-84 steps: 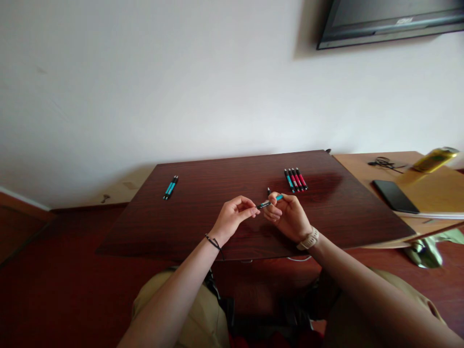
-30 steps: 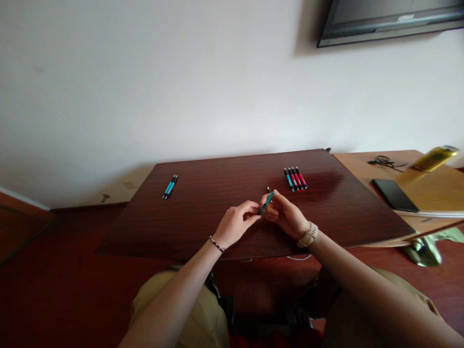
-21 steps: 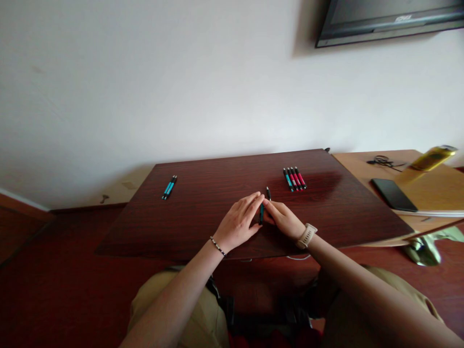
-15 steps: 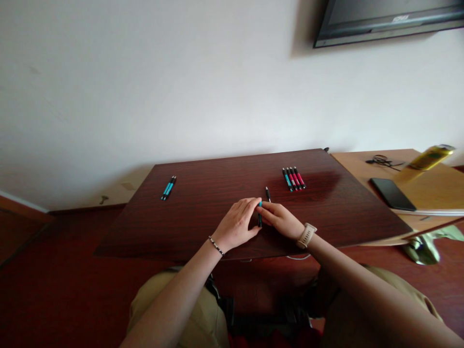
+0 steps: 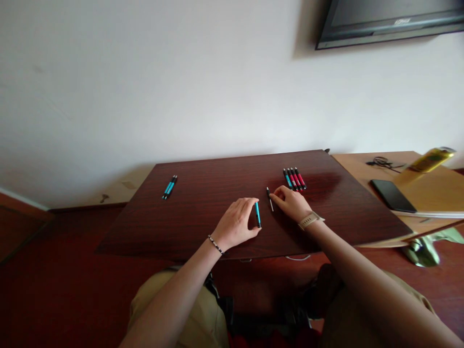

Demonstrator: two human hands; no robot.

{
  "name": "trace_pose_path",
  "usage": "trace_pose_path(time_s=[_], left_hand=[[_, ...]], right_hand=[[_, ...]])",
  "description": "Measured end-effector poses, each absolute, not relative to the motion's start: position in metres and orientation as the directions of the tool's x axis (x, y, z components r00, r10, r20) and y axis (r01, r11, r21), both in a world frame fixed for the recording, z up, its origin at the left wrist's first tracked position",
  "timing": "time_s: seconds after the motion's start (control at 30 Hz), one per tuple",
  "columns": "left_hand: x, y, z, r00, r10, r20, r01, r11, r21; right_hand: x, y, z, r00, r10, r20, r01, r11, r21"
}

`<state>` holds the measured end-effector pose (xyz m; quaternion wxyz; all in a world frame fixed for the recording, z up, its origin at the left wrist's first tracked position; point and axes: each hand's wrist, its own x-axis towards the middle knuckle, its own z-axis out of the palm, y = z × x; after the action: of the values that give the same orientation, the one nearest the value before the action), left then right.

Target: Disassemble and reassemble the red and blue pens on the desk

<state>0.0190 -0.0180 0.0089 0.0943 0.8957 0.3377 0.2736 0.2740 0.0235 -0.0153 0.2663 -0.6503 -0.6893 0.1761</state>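
My left hand (image 5: 237, 220) holds a blue pen barrel (image 5: 258, 214) between thumb and fingertips, its length running away from me just above the dark table (image 5: 213, 181). To the right, my right hand (image 5: 292, 203) has its fingers curled, with the fingertips pinching at the edge of a black pen piece (image 5: 268, 192). A thin pale refill (image 5: 271, 205) sticks out of that piece toward me. Beyond my right hand lies a row of several pens (image 5: 295, 178), one blue and the others pink-red with black ends.
Two blue pens (image 5: 169, 187) lie side by side on the table's left. A wooden side table (image 5: 435, 186) adjoins on the right, bearing a phone (image 5: 392, 195), a coiled black cable (image 5: 382, 163) and a yellow can (image 5: 431, 159). A screen (image 5: 391, 24) hangs on the wall.
My right hand has left the blue barrel and moved right and away from me to the black pen piece. The refill now shows in full. My left hand still holds the barrel.
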Motion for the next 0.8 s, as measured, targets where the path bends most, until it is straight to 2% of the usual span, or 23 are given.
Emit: trace_pose_path(time_s=[0.2,0.5,0.63,0.8], left_hand=[[0.02,-0.018,0.01,0.615,0.659,0.432,0.556,-0.751,0.355],[0.02,-0.018,0.008,0.63,0.654,0.419,0.569,-0.756,0.324],[0.02,-0.018,0.007,0.63,0.654,0.419,0.571,-0.755,0.321],[0.021,-0.018,0.008,0.62,0.652,0.437,0.575,-0.756,0.312]], right_hand=[[0.268,0.032,-0.016,-0.019,1.0,0.019,0.908,0.025,-0.419],[0.27,0.028,-0.007,-0.025,0.999,-0.044,0.921,0.006,-0.39],[0.27,0.029,-0.012,-0.035,0.999,-0.006,0.88,0.028,-0.473],[0.267,0.029,-0.014,-0.034,0.978,0.205,0.682,0.173,-0.711]])
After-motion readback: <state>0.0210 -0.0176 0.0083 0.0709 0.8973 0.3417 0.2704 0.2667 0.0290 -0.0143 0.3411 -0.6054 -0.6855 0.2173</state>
